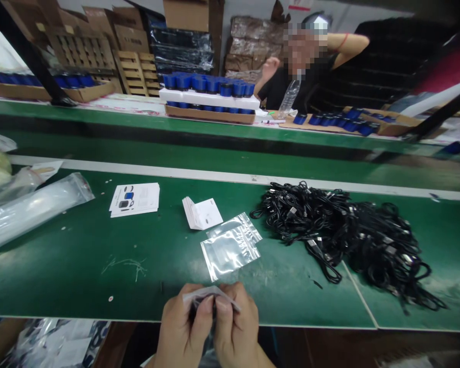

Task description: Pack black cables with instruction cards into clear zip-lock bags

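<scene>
My left hand [184,322] and my right hand [235,327] are close together at the near edge of the green workbench [99,276]. Both pinch the top of a small clear zip bag [210,298], with something dark inside it, partly hidden by my fingers. Ahead of my hands lie a couple of loose clear zip bags [230,248]. Beyond them is a small stack of white leaflets [201,213]. To the right sits a large tangled heap of black cables [341,235]. Printed white cards [134,199] lie to the left.
Long clear plastic bags [26,212] lie at the bench's left end. A white-edged rail [230,176] and a green belt [214,138] run behind it. Across them, a person [291,76] sits by trays of blue-capped items [209,92], with cardboard and pallets behind.
</scene>
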The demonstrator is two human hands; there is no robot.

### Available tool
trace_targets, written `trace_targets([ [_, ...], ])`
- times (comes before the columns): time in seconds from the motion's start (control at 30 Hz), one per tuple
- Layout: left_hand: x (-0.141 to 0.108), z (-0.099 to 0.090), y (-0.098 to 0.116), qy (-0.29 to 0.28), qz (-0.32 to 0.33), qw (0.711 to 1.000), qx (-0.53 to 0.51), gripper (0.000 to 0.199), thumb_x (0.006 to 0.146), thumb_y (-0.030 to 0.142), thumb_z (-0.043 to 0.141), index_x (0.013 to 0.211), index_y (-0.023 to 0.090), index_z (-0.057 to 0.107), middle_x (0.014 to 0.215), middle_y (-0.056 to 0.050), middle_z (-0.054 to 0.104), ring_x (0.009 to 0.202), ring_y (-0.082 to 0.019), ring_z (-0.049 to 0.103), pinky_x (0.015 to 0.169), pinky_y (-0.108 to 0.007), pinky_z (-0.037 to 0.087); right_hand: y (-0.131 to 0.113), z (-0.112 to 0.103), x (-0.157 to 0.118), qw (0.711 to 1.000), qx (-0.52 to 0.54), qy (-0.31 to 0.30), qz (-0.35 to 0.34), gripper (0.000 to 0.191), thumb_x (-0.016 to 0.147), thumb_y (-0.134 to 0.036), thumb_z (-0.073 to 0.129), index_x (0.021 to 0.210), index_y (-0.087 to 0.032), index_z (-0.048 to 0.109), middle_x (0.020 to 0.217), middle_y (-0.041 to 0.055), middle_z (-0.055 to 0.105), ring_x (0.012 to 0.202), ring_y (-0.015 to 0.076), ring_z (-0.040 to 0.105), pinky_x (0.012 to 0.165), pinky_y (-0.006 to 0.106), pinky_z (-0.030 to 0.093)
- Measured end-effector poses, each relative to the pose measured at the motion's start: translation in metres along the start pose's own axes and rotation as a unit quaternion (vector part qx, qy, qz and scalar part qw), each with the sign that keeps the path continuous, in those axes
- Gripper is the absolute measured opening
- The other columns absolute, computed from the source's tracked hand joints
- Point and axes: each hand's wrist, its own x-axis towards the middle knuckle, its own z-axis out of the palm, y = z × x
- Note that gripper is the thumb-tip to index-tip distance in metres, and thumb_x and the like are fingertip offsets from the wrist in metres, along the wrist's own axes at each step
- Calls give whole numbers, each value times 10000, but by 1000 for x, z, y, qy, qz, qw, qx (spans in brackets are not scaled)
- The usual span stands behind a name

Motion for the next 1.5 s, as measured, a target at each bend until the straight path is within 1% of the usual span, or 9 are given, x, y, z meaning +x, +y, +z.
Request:
trace_targets([
  [0.13,-2,-1,-3,-10,9,1000,5,208,922,227,431,810,217,606,620,48,654,539,-94,640,540,-142,486,-1,1,-3,1000,1,7,-1,251,999,-310,292,793,-241,417,558,-50,485,424,109,444,436,213,340],
  [0.23,5,-7,1,1,-4,1000,-26,180,912,229,439,837,228,603,669,46,630,564,-95,607,563,-153,484,-4,-5,3,995,50,-5,83,150,976,-277,364,886,-229,474,646,-36,503,513,115,492,495,207,397],
  [0.37,18,-17,11,-5,-109,991,-75,131,888,266,503,803,229,596,707,44,591,576,-92,556,532,-151,457,-7,-16,17,965,155,-61,202,170,929,-285,469,779,-212,497,711,-28,468,597,112,467,553,210,404],
  [0.47,22,-22,15,-33,-191,973,-127,161,875,326,531,774,227,609,735,37,591,613,-98,552,546,-159,445,-7,-23,22,954,174,-92,225,168,910,-290,511,770,-201,538,696,-28,481,618,116,467,578,219,393],
  [0.53,22,-27,16,-54,-214,965,-139,176,864,353,546,770,225,621,740,32,592,638,-106,555,563,-166,441,-7,-26,24,954,173,-103,223,170,907,-282,516,764,-199,556,688,-26,502,633,122,482,599,227,395],
  [0.73,23,-40,9,-89,-216,968,-87,198,866,361,540,772,227,651,704,34,581,580,-97,532,508,-157,422,-9,-33,29,954,140,-131,232,174,875,-264,547,725,-185,586,672,-12,548,638,137,522,609,242,405],
  [1.03,20,-40,1,-134,-123,983,21,188,861,278,554,709,249,661,639,55,614,542,-77,578,504,-124,434,-10,-34,27,946,107,-182,247,136,825,-163,552,700,-182,602,698,-4,576,681,145,550,642,245,407],
  [1.37,17,-34,4,-104,-77,990,61,178,877,256,532,727,213,616,674,35,603,582,-93,597,554,-150,456,-10,-26,19,975,36,-147,162,173,842,-138,492,681,-195,523,668,-11,540,639,141,533,593,241,386],
  [1.5,18,-34,6,-152,-92,983,53,191,896,272,506,767,216,635,689,25,614,606,-101,614,569,-162,467,-12,-23,14,980,11,-143,134,179,857,-136,466,693,-197,506,670,-6,531,630,145,524,582,247,384],
])
